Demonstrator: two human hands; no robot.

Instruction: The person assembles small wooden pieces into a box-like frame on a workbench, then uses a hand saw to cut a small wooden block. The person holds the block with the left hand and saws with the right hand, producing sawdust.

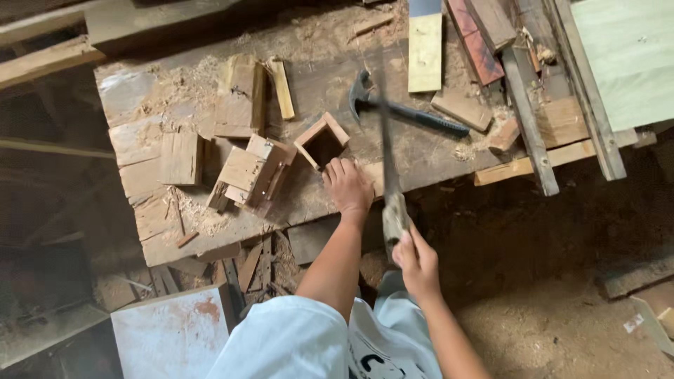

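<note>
My left hand (347, 186) rests palm down on the front edge of the wooden workbench (140, 140), right beside a small open square wooden box (321, 140). My right hand (415, 261) grips the wooden handle of a long dark-bladed tool (388, 151), perhaps a saw or a large knife, whose blade points away from me over the bench. A claw hammer (404, 112) with a black handle lies on the bench under the blade. Left of the open box lies a cluster of small joined wooden boxes (249, 174).
Loose wood blocks (181, 158) and sawdust cover the bench's left side. Planks, a yellow board (425, 50) and red boards (477, 42) lie at the back right. A pale green panel (632, 56) is at far right. A white-painted box (172, 333) stands on the floor.
</note>
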